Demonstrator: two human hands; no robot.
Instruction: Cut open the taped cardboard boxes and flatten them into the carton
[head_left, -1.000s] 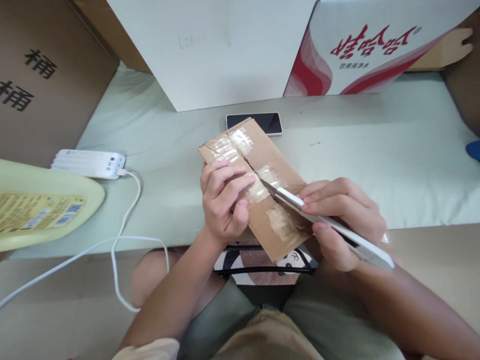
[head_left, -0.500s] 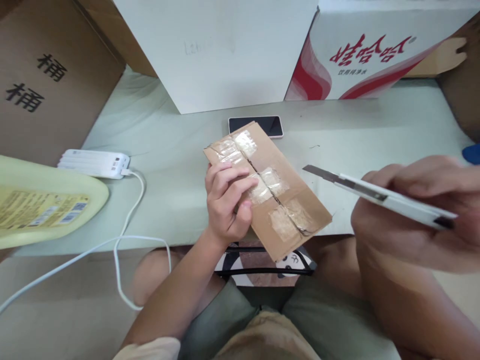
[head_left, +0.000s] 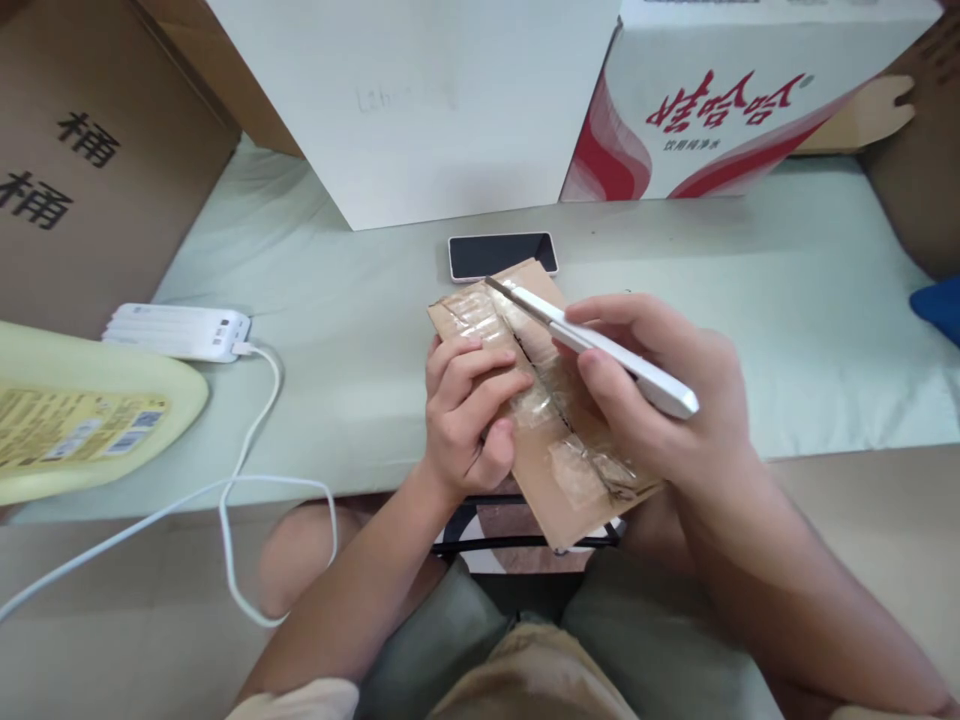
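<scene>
Plainly, small box (head_left: pixel 546 440): lies between the 2 hands, taped face up, far part over the green cloth surface (head_left: pixel 810 300), near part above the lap (head_left: pixel 645 620).
Long axis: slants from far left to near right, with the dark seam (head_left: pixel 568 425) running the same way.
Left hand (head_left: pixel 472 415): clamped on the small box along the left long edge, fingers bent over the face and some of the tape (head_left: pixel 532 405); the nearer of the 2.
Right hand (head_left: pixel 709 370): clamped on the cutter (head_left: pixel 622 360), thumb on the near side; small box to the left and partly underneath; contact with cardboard, cannot tell.
Blade (head_left: pixel 506 290): points forward and left, tip at the far edge of the small box, close to the seam's far end; touching or just above, cannot tell.
Count in hand: 1 small box, 1 cutter, 1 seam, at least 3 tape patches.
Count beyond: 1 phone (head_left: pixel 495 257) just past the far edge, then 1 white box (head_left: pixel 435 120) and 1 red-and-white carton (head_left: pixel 675 170), side by side.
Count at left: 1 yellow bottle (head_left: pixel 90 410), 1 power bank (head_left: pixel 176 330) with 1 white cable (head_left: pixel 277 375) plugged in, 1 brown carton (head_left: pixel 112 220).
</scene>
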